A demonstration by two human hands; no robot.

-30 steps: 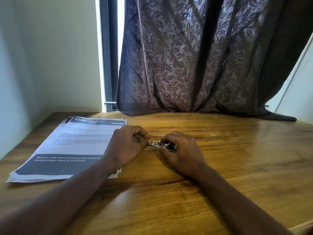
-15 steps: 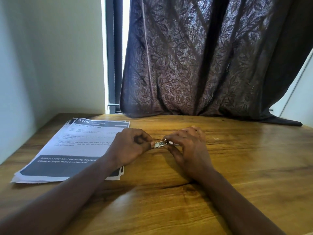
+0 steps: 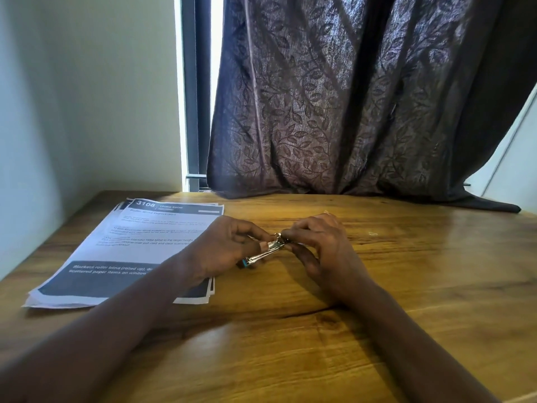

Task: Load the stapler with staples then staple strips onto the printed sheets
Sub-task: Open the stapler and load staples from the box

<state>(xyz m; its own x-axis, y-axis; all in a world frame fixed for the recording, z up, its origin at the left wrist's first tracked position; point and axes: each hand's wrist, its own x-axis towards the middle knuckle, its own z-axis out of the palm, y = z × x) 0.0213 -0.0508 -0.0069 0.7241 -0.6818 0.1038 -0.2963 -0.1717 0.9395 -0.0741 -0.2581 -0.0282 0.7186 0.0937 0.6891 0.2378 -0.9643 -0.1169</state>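
A small silver stapler (image 3: 266, 250) with a teal rear end is held just above the wooden table (image 3: 406, 286), tilted with its front end raised to the right. My left hand (image 3: 223, 247) grips its rear and middle. My right hand (image 3: 322, 245) pinches its front tip with thumb and fingers. Whether staples are inside is hidden by my fingers. A stack of printed sheets (image 3: 128, 248) headed "3108" lies flat on the table at the left, partly under my left wrist.
A dark leaf-patterned curtain (image 3: 363, 106) hangs behind the table and rests on its far edge. A pale wall (image 3: 87, 97) closes the left side. A tiny light scrap (image 3: 372, 233) lies on the wood to the right of my hands.
The stapler has tilted, its rear end dropping into view under my left hand. My right hand's fingers have closed onto its front tip. Both hands stay in the same spot.
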